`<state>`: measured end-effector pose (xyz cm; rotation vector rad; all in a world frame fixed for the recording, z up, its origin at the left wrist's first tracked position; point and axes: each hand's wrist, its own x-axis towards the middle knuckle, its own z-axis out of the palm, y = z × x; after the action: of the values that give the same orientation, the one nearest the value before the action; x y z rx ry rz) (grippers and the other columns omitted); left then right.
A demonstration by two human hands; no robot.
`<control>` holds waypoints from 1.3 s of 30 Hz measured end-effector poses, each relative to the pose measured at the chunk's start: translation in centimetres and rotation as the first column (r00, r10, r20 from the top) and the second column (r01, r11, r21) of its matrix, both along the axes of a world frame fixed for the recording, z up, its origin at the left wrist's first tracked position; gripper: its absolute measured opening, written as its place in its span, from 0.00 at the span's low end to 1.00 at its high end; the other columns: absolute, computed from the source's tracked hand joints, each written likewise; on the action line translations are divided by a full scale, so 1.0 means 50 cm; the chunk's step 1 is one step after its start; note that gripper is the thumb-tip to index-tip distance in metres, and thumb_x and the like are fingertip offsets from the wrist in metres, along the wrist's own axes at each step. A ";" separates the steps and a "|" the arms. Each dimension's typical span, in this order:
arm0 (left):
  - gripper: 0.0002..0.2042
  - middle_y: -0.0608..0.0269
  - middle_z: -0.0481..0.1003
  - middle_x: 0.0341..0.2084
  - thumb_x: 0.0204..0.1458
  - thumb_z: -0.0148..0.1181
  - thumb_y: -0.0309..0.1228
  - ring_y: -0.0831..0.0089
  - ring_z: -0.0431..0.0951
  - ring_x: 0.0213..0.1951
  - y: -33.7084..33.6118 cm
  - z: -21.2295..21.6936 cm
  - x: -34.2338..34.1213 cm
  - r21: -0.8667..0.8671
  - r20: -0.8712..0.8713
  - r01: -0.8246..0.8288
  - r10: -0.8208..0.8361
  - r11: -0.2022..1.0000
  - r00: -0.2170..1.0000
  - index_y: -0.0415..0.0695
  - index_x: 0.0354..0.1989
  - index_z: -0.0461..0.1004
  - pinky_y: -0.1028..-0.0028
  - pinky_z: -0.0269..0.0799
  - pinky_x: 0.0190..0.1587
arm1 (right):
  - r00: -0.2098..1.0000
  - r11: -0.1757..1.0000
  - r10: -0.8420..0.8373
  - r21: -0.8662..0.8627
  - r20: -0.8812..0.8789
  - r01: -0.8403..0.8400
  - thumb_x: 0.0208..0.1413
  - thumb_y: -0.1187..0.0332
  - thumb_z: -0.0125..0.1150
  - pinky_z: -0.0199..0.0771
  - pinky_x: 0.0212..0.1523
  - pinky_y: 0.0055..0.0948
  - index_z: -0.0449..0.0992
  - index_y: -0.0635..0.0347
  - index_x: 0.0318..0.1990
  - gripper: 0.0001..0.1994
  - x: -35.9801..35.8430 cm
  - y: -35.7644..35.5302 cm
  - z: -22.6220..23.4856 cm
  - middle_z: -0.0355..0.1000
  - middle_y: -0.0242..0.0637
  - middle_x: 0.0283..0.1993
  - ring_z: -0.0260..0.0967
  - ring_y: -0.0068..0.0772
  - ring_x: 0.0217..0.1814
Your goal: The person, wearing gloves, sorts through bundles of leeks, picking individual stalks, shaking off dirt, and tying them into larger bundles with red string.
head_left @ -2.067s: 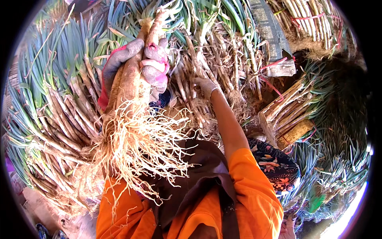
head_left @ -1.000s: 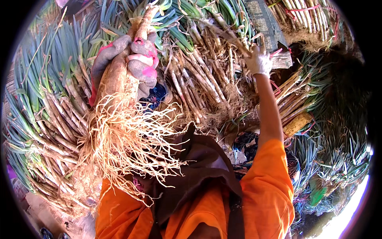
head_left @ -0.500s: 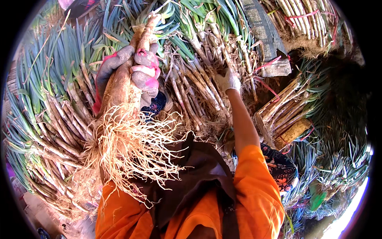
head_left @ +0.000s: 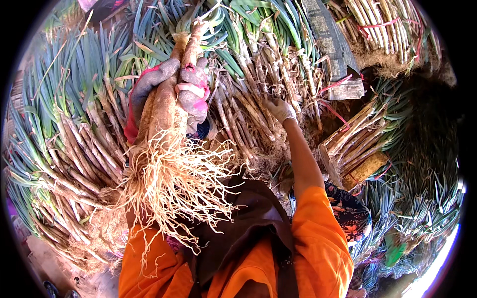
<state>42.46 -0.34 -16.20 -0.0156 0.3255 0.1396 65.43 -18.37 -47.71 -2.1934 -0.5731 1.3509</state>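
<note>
Heaped green onions (head_left: 74, 114) all around. Left hand (head_left: 169, 94), gloved, grips a bunch of leeks (head_left: 164, 114), roots dangling. Right hand (head_left: 279, 109) reaches into the pile (head_left: 248, 99); grip unclear.

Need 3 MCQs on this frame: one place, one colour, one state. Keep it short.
1. Where is the right hand?
A. on the pile of stalks ahead
B. on the lap
C. on the left hand

2. What colour are the sleeves?
A. blue
B. orange
C. white

3. How does the left hand stand?
A. open and empty
B. flat on the ground
C. closed around a bunch of leeks, roots toward the person

Answers:
1 A: the gloved right hand reaches out to the piled stalks.
2 B: both sleeves are orange.
3 C: the glove's fingers wrap the bunch, and its pale roots hang near the chest.
</note>
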 end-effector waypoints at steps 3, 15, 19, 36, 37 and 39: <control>0.27 0.66 0.68 0.38 0.58 0.53 0.30 0.79 0.69 0.33 0.003 0.003 0.006 0.001 -0.012 -0.008 0.008 1.000 1.000 0.32 0.64 0.54 0.75 0.67 0.38 | 0.968 0.973 0.223 -0.079 0.117 -0.215 0.43 0.43 0.63 0.71 0.55 0.37 0.59 0.77 0.60 0.47 -0.021 0.005 0.051 0.68 0.63 0.55 0.70 0.54 0.52; 0.21 0.65 0.70 0.35 0.56 0.54 0.35 0.71 0.69 0.35 0.004 -0.020 0.033 0.087 0.163 0.072 -0.086 0.994 0.983 0.36 0.55 0.62 0.69 0.66 0.41 | 0.985 0.981 0.102 0.179 -0.140 -0.076 0.39 0.55 0.68 0.75 0.42 0.38 0.74 0.67 0.40 0.25 0.012 -0.016 0.121 0.75 0.45 0.36 0.73 0.41 0.38; 0.20 0.66 0.69 0.35 0.56 0.54 0.36 0.75 0.69 0.35 -0.007 -0.039 0.040 0.286 0.226 -0.001 -0.066 0.958 0.972 0.38 0.53 0.64 0.70 0.66 0.40 | 0.584 0.763 -0.059 0.341 -0.810 0.550 0.50 0.66 0.66 0.75 0.23 0.26 0.73 0.64 0.39 0.13 -0.015 -0.016 0.325 0.74 0.37 0.30 0.71 0.29 0.23; 0.14 0.60 0.76 0.36 0.50 0.58 0.34 0.64 0.79 0.38 -0.265 -0.319 -0.019 0.460 -0.288 -0.172 0.330 0.871 0.899 0.42 0.43 0.73 0.60 0.77 0.44 | 0.869 0.820 -0.046 0.478 -0.493 0.315 0.58 0.61 0.57 0.70 0.49 0.27 0.68 0.65 0.59 0.24 -0.252 -0.235 0.482 0.73 0.33 0.47 0.69 0.23 0.47; 0.13 0.62 0.77 0.38 0.51 0.58 0.33 0.65 0.79 0.39 -0.274 -0.330 -0.044 0.412 -0.163 -0.216 0.305 0.885 0.938 0.42 0.44 0.74 0.61 0.77 0.45 | 0.907 0.906 -0.007 0.381 -0.422 0.184 0.58 0.61 0.58 0.69 0.50 0.27 0.67 0.66 0.59 0.24 -0.247 -0.242 0.487 0.72 0.35 0.48 0.68 0.24 0.48; 0.09 0.59 0.76 0.37 0.50 0.56 0.32 0.62 0.78 0.36 -0.296 -0.338 -0.047 0.395 -0.242 -0.095 0.203 0.914 0.949 0.40 0.36 0.73 0.63 0.75 0.49 | 0.799 0.791 -0.040 0.469 -0.600 0.392 0.57 0.62 0.59 0.67 0.53 0.28 0.66 0.66 0.59 0.25 -0.284 -0.254 0.512 0.71 0.37 0.50 0.67 0.25 0.50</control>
<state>40.12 -15.15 -33.10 0.3685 0.5758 0.3598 51.21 -31.07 -22.10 -1.2351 -0.3922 1.3740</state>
